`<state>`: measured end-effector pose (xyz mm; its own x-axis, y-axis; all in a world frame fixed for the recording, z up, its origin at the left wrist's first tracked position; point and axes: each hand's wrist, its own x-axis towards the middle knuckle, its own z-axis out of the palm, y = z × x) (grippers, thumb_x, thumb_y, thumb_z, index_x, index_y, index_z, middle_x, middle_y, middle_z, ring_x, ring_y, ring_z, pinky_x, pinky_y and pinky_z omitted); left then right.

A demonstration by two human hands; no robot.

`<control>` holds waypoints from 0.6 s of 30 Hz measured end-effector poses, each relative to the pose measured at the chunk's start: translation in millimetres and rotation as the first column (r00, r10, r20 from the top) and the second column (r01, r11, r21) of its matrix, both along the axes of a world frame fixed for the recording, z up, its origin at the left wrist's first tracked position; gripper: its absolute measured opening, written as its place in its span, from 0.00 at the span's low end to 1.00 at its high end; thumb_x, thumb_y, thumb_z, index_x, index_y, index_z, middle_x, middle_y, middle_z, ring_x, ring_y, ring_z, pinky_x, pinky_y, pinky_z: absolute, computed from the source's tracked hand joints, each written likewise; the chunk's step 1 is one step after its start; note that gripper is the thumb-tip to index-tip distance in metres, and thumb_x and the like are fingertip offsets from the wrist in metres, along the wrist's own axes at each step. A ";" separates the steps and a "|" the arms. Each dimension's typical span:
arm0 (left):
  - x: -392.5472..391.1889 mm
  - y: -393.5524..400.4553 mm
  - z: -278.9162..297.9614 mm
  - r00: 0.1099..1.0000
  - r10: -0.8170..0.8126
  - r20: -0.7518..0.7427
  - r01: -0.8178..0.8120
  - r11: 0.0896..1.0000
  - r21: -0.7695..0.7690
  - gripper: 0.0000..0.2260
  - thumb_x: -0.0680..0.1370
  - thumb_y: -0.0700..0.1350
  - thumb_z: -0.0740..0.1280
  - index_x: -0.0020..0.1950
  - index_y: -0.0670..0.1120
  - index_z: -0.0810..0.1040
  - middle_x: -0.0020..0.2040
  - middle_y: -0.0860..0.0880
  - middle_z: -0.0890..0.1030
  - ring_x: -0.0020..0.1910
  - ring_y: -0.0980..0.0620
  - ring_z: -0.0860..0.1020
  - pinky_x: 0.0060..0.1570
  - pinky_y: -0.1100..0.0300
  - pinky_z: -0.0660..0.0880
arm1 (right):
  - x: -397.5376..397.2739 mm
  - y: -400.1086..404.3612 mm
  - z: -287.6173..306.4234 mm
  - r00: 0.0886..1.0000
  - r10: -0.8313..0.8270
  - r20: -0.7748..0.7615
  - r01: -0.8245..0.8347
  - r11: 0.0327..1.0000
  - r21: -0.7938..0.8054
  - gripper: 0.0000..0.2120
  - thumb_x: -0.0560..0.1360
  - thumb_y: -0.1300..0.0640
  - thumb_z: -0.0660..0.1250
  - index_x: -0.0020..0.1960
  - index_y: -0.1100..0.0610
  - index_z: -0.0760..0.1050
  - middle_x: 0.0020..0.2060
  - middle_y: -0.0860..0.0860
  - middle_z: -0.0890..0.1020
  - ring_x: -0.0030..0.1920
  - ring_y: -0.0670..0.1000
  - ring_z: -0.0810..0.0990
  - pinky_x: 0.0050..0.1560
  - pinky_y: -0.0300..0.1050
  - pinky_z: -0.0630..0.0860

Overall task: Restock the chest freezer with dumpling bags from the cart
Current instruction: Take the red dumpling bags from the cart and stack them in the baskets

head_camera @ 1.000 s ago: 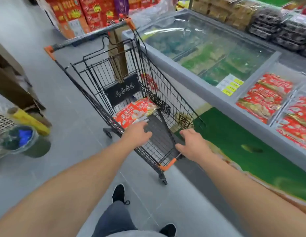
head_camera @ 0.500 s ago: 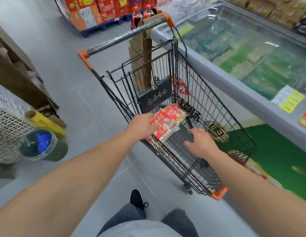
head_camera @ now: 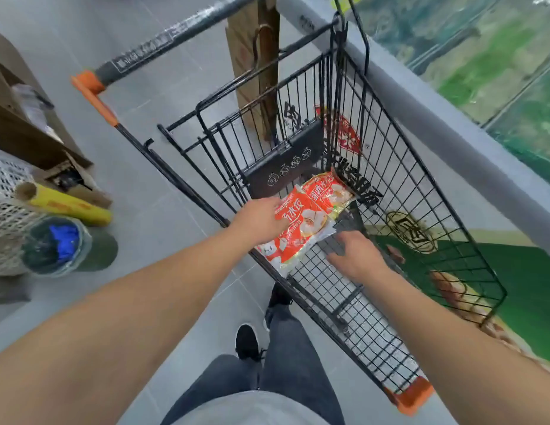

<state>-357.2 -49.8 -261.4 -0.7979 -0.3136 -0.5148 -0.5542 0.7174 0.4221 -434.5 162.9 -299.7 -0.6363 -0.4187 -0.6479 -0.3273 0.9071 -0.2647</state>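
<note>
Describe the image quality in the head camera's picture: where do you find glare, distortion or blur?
Head view: wide-angle distortion bows the cart's handle bar and the freezer's grey rim; pale reflections on the freezer's glass lid veil the stock beneath; even indoor light, with no hard shadows; print on the dumpling bag is soft, forearms slightly smeared.
</note>
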 end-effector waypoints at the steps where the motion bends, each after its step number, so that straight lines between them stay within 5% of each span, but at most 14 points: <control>1: -4.7 -1.0 -4.5 1.000 -0.011 0.011 0.010 1.000 0.002 0.23 0.80 0.52 0.64 0.74 0.46 0.70 0.68 0.46 0.77 0.66 0.46 0.76 0.61 0.53 0.73 | -3.7 -3.0 -5.0 1.000 -0.010 0.019 0.010 1.000 -0.009 0.28 0.77 0.48 0.67 0.72 0.59 0.68 0.69 0.58 0.71 0.66 0.59 0.74 0.63 0.53 0.73; 9: -75.8 -19.2 -85.3 0.983 0.075 0.169 -0.088 0.994 0.068 0.23 0.79 0.49 0.65 0.74 0.48 0.70 0.70 0.45 0.76 0.68 0.44 0.74 0.65 0.54 0.71 | -71.8 -33.0 -92.5 0.974 -0.017 0.224 0.009 0.999 0.037 0.28 0.77 0.49 0.67 0.73 0.58 0.67 0.71 0.58 0.70 0.69 0.58 0.71 0.68 0.50 0.70; 18: -99.0 -31.3 -179.4 0.920 0.142 0.365 -0.203 0.970 0.134 0.26 0.79 0.50 0.67 0.76 0.47 0.66 0.73 0.43 0.72 0.70 0.44 0.71 0.67 0.56 0.68 | -131.2 -73.4 -185.5 0.926 -0.215 0.311 0.214 0.976 0.038 0.33 0.76 0.50 0.68 0.78 0.56 0.61 0.74 0.56 0.68 0.72 0.59 0.70 0.71 0.52 0.69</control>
<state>-456.2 -81.0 -440.8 -0.4978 -0.3164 -0.8075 -0.7971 0.5337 0.2823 -565.7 89.5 -485.2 -0.4770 -0.2917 -0.8291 -0.0266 0.9477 -0.3182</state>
